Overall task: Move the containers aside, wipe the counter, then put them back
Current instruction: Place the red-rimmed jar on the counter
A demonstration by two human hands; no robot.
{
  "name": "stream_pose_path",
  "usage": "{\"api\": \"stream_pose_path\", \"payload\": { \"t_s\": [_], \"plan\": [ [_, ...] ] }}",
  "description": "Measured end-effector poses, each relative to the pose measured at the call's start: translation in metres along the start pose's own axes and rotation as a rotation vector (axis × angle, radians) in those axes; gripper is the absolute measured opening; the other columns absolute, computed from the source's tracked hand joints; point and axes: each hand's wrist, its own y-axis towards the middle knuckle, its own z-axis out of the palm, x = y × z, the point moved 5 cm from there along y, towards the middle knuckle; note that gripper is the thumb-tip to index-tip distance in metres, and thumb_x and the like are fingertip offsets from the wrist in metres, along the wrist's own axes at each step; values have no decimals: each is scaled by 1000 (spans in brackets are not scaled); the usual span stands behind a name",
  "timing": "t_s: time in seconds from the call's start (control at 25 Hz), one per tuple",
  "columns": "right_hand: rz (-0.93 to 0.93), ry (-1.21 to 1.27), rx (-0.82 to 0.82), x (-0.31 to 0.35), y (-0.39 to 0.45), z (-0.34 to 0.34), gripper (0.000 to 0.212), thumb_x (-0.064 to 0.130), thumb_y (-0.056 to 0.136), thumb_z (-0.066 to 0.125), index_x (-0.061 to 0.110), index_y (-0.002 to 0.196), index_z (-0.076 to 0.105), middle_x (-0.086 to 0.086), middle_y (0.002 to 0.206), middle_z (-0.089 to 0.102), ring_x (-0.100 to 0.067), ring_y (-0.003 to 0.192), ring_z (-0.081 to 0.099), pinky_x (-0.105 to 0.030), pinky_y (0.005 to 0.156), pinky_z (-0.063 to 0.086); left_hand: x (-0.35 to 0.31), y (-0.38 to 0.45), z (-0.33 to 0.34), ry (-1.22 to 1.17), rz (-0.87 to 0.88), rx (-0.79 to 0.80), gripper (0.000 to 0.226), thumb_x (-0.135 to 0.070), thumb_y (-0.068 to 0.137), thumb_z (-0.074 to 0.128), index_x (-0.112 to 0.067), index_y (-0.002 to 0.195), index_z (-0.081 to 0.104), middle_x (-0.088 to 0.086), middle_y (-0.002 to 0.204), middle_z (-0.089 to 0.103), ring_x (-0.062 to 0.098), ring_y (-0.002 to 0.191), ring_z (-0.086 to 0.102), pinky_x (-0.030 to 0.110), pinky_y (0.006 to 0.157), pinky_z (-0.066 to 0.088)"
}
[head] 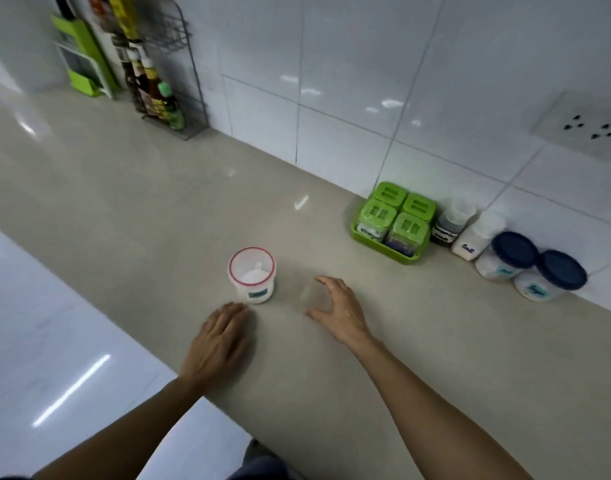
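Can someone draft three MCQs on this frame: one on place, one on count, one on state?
1. Where does the red-rimmed tub stand?
A. in the green tray
B. alone on the counter, near the hands
C. in the wire rack

2. How many green-lidded jars sit in the green tray?
A. two
B. four
C. six

3. What is the right hand doing?
A. gripping a blue-lidded jar
B. holding a cloth
C. open, holding nothing

Answers:
1 B: the tub stands apart on the counter, just beyond the left hand.
2 B: four green lids show, two by two.
3 C: its fingers are spread, nothing between them.
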Motion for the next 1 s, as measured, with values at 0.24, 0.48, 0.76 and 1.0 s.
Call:
{"api": "stream_pose_path", "payload": {
  "t_s": [0.24,0.48,0.76,1.0],
  "plan": [
    [-21,156,41,73,33,45,117,37,55,91,22,150,26,-2,151,36,-20,138,34,-31,113,30,59,28,-10,57,-135,51,78,-63,90,9,-18,154,10,0,161,4,17,149,-1,33,119,-9],
    [-33,269,-69,91,42,66,121,33,47,95,24,147,28,1,149,41,-17,134,42,-36,112,36,72,33,-7,79,-163,55,78,-64,90,10,-20,154,5,0,162,2,16,149,-4,36,119,-11],
    [4,283,-210,95,32,55,97,28,55,91,24,137,40,2,135,54,-16,121,52,-24,98,41,70,35,-7,57,-151,71,77,-62,91,12,-19,154,3,0,162,-1,14,149,-6,40,121,-7],
    [64,330,-307,52,7,12,97,31,57,89,28,138,37,2,135,54,-16,121,52,-33,104,44,26,53,3,39,-57,103,76,-63,93,17,-20,154,-1,-2,162,-4,13,149,-9,37,121,-8]
  ]
}}
